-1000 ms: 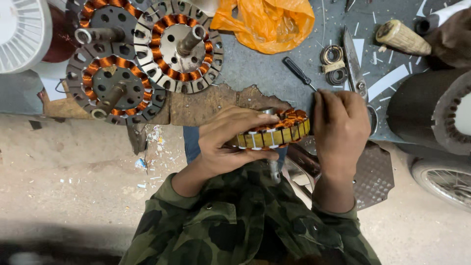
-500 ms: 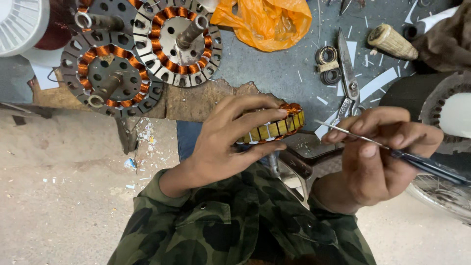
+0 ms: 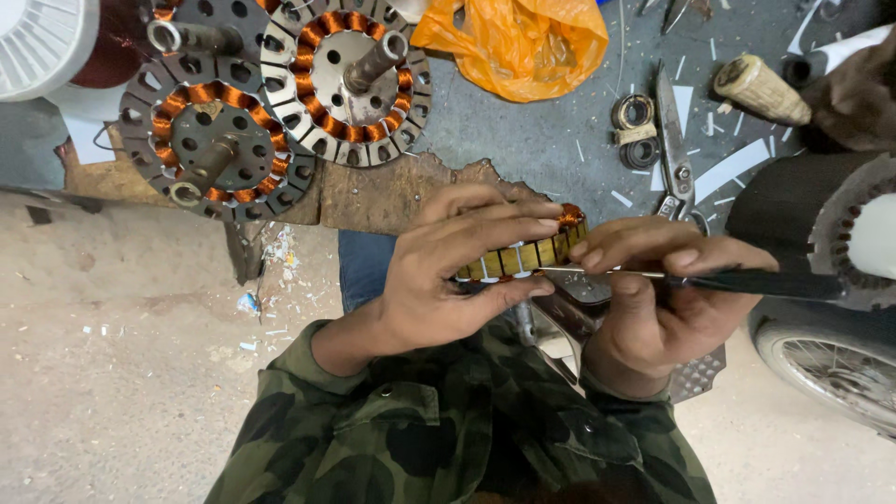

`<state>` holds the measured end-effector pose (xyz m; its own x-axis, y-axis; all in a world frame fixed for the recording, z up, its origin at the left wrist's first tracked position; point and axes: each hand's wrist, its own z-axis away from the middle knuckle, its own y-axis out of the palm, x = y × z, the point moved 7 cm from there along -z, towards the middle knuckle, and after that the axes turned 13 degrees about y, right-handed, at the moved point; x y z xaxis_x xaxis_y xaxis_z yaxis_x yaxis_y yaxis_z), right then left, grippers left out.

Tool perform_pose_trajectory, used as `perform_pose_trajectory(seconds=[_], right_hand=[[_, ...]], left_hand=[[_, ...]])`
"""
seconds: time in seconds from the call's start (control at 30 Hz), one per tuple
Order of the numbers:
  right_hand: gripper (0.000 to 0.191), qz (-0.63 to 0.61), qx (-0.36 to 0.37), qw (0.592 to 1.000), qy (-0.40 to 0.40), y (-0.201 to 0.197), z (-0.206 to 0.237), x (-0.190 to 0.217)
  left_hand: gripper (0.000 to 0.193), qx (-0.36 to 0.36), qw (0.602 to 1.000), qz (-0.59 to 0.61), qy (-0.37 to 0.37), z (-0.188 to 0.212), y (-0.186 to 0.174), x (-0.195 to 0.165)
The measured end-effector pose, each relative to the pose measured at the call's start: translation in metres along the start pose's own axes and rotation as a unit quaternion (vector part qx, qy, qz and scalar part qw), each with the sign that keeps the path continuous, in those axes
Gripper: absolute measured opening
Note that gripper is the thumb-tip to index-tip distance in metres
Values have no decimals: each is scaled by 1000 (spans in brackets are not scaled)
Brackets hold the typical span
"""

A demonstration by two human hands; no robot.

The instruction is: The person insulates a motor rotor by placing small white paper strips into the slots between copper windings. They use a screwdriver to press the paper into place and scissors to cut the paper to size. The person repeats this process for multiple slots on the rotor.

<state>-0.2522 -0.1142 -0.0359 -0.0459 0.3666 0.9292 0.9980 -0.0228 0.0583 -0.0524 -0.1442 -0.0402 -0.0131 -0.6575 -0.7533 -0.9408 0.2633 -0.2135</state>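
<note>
My left hand grips a round motor stator with copper windings and yellowish insulation strips along its rim, held on edge in front of me. My right hand holds a screwdriver with a dark handle, its thin metal shaft lying sideways with the tip at the stator's rim. Both sleeves are camouflage fabric.
Two wound stators on shafts lie on the grey bench at upper left. An orange plastic bag, scissors, bearings and paper scraps lie behind. A dark motor housing and a wheel stand at right. Concrete floor at left.
My right hand picked the screwdriver up off the bench and brought it sideways to the stator's rim. The left hand kept hold of the stator.
</note>
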Motion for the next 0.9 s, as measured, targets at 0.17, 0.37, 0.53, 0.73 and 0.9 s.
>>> perform_pose_trajectory(seconds=[0.17, 0.37, 0.53, 0.73, 0.9], right_hand=[[27, 23, -41, 999, -24, 10, 9, -3], [25, -7, -30, 997, -72, 2, 7, -11], [17, -200, -47, 977, -51, -35, 9, -25], [26, -139, -49, 989, -32, -36, 19, -34], [20, -103, -4, 994, -21, -28, 7, -23]], left_hand=[[43, -4, 1000, -10, -17, -1, 1, 4], [43, 7, 1000, -5, -15, -5, 3, 5], [44, 1, 1000, -1, -19, -2, 2, 5], [44, -4, 1000, 1, -17, 2, 5, 7], [43, 2, 1000, -6, -13, 0, 4, 7]])
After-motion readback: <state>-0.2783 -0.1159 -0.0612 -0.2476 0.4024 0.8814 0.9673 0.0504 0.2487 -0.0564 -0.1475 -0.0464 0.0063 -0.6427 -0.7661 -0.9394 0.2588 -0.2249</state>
